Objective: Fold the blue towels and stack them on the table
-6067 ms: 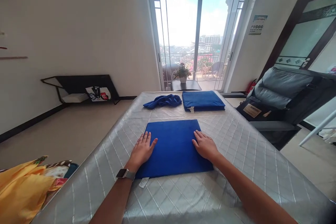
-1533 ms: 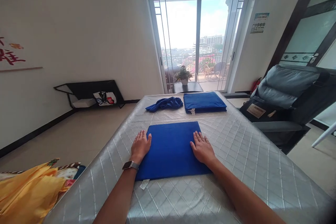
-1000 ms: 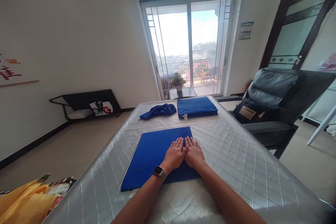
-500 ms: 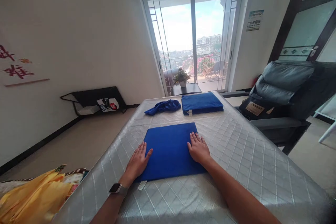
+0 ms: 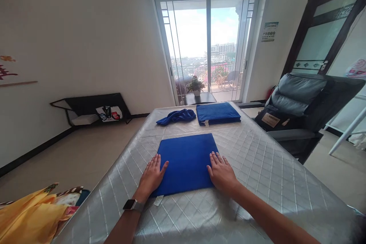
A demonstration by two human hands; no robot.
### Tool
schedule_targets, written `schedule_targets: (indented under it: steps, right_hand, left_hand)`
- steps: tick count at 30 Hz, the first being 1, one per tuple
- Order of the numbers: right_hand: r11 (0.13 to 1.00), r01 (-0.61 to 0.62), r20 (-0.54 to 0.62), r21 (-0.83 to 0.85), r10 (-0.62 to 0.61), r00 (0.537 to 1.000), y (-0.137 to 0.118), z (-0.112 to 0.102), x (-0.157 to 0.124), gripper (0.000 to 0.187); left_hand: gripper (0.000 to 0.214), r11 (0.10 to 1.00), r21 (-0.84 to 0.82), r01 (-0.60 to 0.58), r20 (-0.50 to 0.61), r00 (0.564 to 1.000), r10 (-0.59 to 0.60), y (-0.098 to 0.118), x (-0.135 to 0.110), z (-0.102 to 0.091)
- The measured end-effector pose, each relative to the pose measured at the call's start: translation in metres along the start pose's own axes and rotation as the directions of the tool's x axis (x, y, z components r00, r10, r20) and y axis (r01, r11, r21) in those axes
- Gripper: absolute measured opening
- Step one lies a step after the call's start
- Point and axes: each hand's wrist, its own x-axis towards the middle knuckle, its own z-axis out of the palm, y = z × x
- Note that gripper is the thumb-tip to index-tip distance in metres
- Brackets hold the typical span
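Observation:
A folded blue cloth [image 5: 185, 166] lies flat in front of me, a small white label [image 5: 158, 200] poking out at its near left corner. My left hand [image 5: 152, 173] rests flat along its left edge, fingers stretched out, a watch on the wrist. On the right edge lies my right hand [image 5: 221, 171], also flat with fingers extended. Farther back, a stack of folded blue cloth [image 5: 219, 113] with white labels sits beside a crumpled blue cloth [image 5: 176, 116].
All the cloths lie on a mattress with a silver quilted cover [image 5: 257, 175]. A dark recliner chair [image 5: 300, 99] stands to the right. Yellow fabric [image 5: 31, 217] is heaped at lower left. Beyond the mattress, a potted plant [image 5: 196, 85] stands before sliding glass doors.
My right hand has slid nearer to me along the cloth's right edge. My left hand stays at the left edge. The view has turned slightly to the right.

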Motion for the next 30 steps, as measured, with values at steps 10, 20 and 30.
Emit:
schedule_targets:
  steps: [10,20,30]
  right_hand:
    - [0.997,-0.037,0.062,0.07,0.033,0.998,0.002,0.005,-0.022,0.069]
    - [0.998,0.017,0.045,0.055,-0.02,0.999,0.007,0.009,-0.024,0.063]
    - [0.995,-0.013,0.037,0.094,0.01,0.999,0.007,0.01,-0.021,0.067]
  left_hand:
    - [0.081,1.0,0.011,-0.003,-0.099,0.995,0.004,0.034,-0.004,-0.031]
    - [0.064,0.834,-0.242,-0.496,-0.009,0.86,0.509,0.195,-0.015,-0.029]
    - [0.07,0.965,-0.143,-0.218,0.176,0.954,0.242,0.085,-0.042,-0.028]
